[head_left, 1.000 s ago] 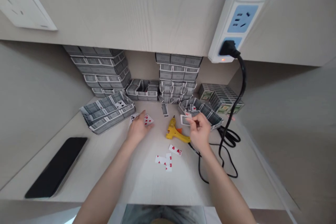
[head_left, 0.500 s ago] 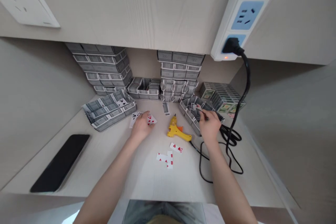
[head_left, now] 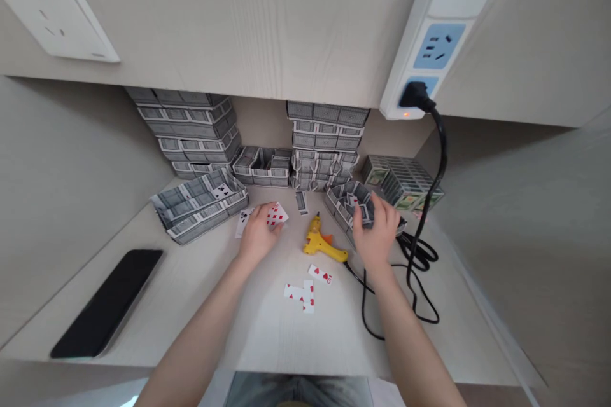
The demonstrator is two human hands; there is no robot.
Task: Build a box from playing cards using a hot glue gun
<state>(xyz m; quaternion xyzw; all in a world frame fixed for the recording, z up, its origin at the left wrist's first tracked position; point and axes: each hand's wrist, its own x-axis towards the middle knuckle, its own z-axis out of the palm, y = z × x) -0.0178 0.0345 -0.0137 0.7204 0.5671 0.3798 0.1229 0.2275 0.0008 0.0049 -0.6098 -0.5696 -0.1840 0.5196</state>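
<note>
The left hand (head_left: 258, 236) partly covers white playing cards (head_left: 277, 214) under its fingers; the right hand (head_left: 377, 238) hides part of a grey card-built tray (head_left: 338, 212). Beyond the left fingers, the picture's edge crops a white plastic socket panel (head_left: 60, 16).

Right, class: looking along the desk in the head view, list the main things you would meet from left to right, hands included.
Flat black device → left open box made of cards → left hand → yellow glue gun → right hand → coiled black cable.
</note>
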